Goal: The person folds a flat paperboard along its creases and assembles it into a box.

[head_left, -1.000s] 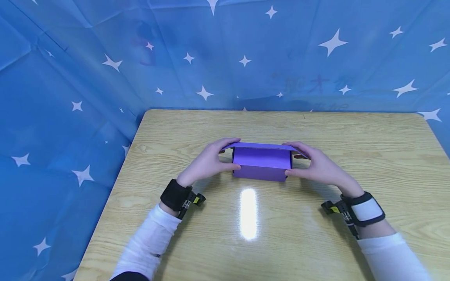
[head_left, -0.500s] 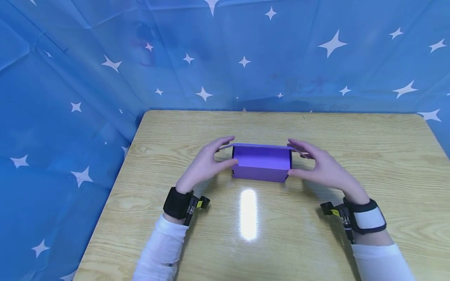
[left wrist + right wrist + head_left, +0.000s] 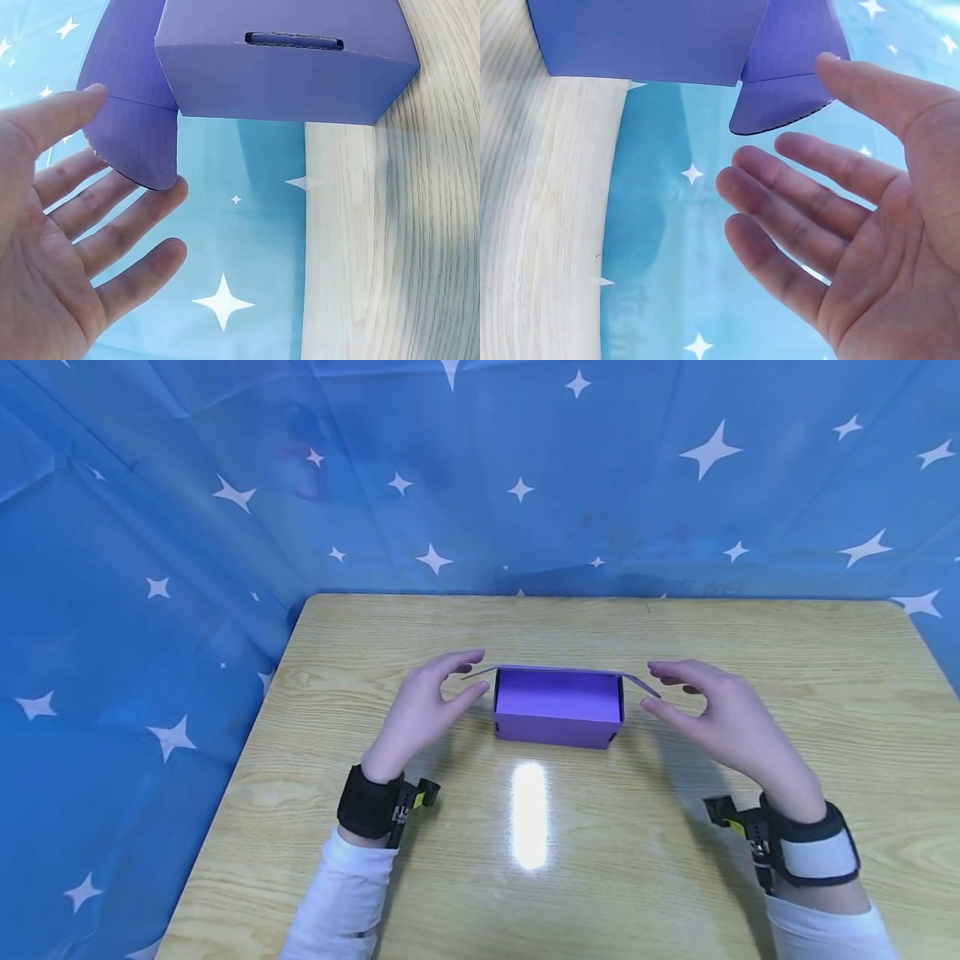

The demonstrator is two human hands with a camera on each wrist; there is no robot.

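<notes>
A purple cardboard box (image 3: 558, 730) stands on the table with its lid (image 3: 558, 669) raised at the back. Curved flaps stick out from both ends of that lid. My left hand (image 3: 416, 714), fingers spread, is beside the left flap (image 3: 139, 142); in the left wrist view the thumb overlaps it and the fingertips lie by its rounded edge. On the other side my right hand (image 3: 731, 718) has its fingers extended around the right flap (image 3: 784, 101), the thumb overlapping its edge in the right wrist view. Neither hand grips anything.
The wooden table (image 3: 600, 893) has a bright light reflection in front of the box. A blue cloth with white stars (image 3: 480, 477) hangs behind and to the left. A narrow slot (image 3: 294, 40) is cut in the box's end. Each wrist wears a strapped camera.
Both hands have let go of the box and drawn apart, the left moving leftward and the right moving rightward. The box has stayed where it was, lid still raised.
</notes>
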